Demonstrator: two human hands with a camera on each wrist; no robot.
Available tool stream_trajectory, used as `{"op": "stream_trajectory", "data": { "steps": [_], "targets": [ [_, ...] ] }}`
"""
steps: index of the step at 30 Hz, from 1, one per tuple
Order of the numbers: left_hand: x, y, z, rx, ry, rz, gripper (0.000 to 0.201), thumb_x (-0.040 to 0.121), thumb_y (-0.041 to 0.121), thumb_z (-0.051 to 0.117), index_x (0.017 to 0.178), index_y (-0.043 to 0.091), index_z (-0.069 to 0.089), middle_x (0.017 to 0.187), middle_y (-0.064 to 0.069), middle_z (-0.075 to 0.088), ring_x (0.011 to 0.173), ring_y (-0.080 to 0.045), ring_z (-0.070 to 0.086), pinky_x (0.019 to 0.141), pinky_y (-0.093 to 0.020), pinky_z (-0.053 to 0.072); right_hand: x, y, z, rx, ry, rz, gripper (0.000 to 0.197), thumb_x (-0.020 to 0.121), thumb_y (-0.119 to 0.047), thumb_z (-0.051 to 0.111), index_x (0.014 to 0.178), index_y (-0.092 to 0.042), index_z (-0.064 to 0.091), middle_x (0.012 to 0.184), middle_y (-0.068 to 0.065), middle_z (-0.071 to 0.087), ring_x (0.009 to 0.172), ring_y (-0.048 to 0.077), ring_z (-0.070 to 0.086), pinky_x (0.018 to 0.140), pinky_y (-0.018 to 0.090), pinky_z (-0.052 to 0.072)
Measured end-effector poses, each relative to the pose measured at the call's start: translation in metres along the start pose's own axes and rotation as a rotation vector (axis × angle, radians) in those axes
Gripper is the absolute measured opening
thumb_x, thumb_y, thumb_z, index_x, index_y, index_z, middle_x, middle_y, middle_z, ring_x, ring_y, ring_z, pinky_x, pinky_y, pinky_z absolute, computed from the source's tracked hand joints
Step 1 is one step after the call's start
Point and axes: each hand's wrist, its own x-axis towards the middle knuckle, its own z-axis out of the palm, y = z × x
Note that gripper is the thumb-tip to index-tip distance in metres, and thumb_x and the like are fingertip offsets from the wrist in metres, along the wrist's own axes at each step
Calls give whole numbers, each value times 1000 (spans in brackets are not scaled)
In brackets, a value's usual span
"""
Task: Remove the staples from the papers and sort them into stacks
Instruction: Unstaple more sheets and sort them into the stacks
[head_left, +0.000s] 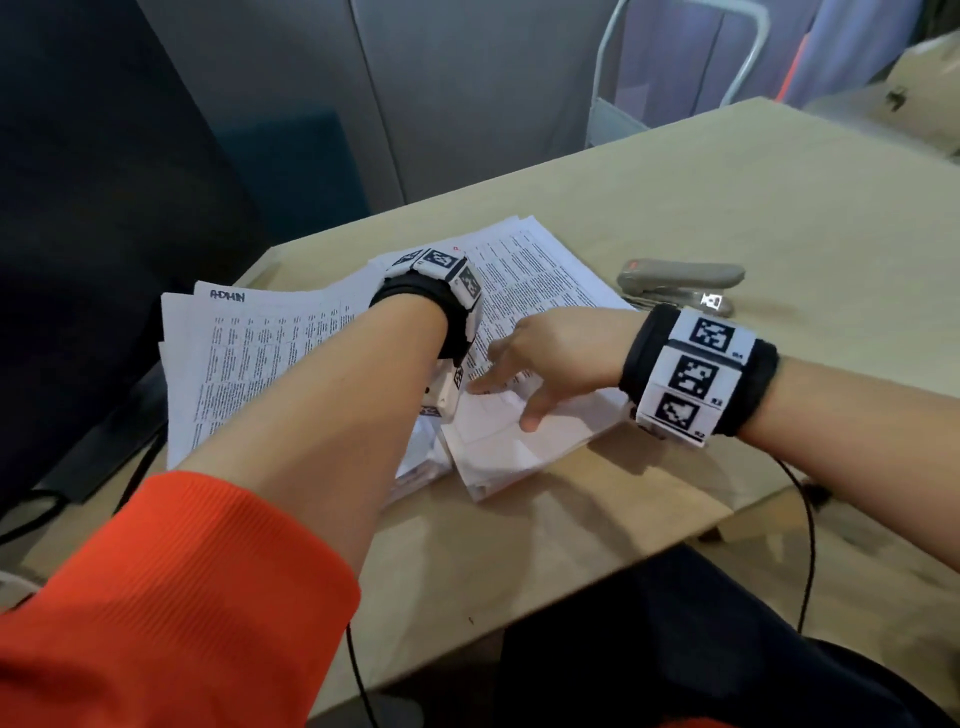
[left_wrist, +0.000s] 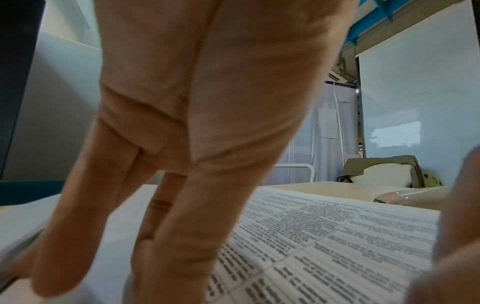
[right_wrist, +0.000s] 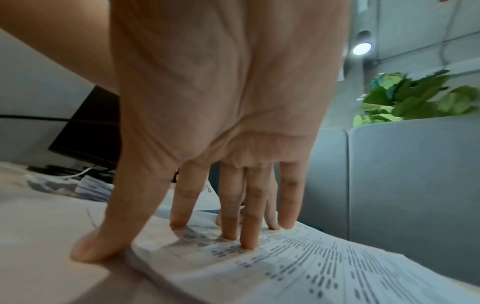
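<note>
Two spreads of printed papers lie on the beige table (head_left: 727, 208). The left pile (head_left: 249, 358) has "ADMIN" handwritten at its top. The right pile (head_left: 545, 275) is a thicker bundle, and its near corner (head_left: 498, 447) is folded and uneven. My left hand (left_wrist: 168, 144) reaches across and presses straight fingers onto a printed sheet (left_wrist: 324, 236); in the head view the wrist band hides it. My right hand (head_left: 540, 358) lies on the right pile, fingers (right_wrist: 233, 205) straight on the top page and thumb (right_wrist: 98, 246) against the bundle's edge. No staple is visible.
A grey stapler (head_left: 680, 283) sits on the table just right of the papers, also seen from the left wrist as the stapler (left_wrist: 405, 198). A dark monitor (head_left: 78, 208) stands at the left, a metal chair frame (head_left: 675, 78) beyond the table. A black cable (head_left: 808, 545) hangs off the front edge.
</note>
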Motion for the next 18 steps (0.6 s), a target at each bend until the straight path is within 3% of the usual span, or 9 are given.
{"op": "stream_trajectory", "data": {
  "steps": [3,5,8,10,11,13,16,18],
  "targets": [
    [-3,6,-6,6,7,9,27,73,18,76,89,16,55,82,-7,55,72,-23,54,54,-36,48,-5,-9,-8,-91,7,-4,61,78,-47,72,135,-41,52,116,-7,64,102,22,59,83,38,51],
    [-2,7,-8,-3,2,5,25,71,18,78,79,14,55,76,-7,57,65,-19,55,52,-35,50,-7,-16,-10,-185,36,-27,51,79,-43,69,127,-34,55,105,-3,63,89,23,58,75,36,50],
    [-7,7,-10,-25,-48,-44,25,65,14,81,78,13,59,86,-12,64,79,-26,64,71,-47,58,-6,-27,-10,-312,42,-36,51,80,-40,68,126,-25,52,83,-3,53,74,23,46,62,31,37],
    [-2,5,-9,-74,-76,-71,21,62,13,79,75,9,62,86,-18,66,81,-28,67,74,-48,58,-6,-33,-8,-366,87,-53,42,84,-35,63,123,-21,55,71,-4,45,71,25,49,60,30,35],
    [7,1,-3,-139,-87,-79,20,60,15,78,69,6,62,86,-20,67,82,-28,69,75,-48,58,-7,-33,-8,-372,123,-69,34,86,-31,58,119,-21,58,72,-2,49,73,28,53,61,29,35],
    [35,-11,14,-288,-141,-100,23,57,26,80,67,10,67,86,-11,72,81,-26,69,79,-43,58,-10,-28,-8,-310,191,-96,30,89,-25,50,117,-24,62,84,3,63,82,31,60,63,29,35],
    [16,-25,15,-549,-175,-136,25,73,27,81,95,24,69,88,2,63,83,-17,59,77,-25,47,-8,-11,-9,-123,259,-120,27,89,-22,48,107,-25,69,85,5,68,80,30,61,63,30,38],
    [-4,-28,17,-691,-132,-153,26,83,23,74,108,22,69,93,6,61,87,-13,56,84,-27,43,-3,4,-10,0,237,-113,18,91,-22,49,85,-19,66,71,0,63,71,27,58,62,32,41]
  ]
}}
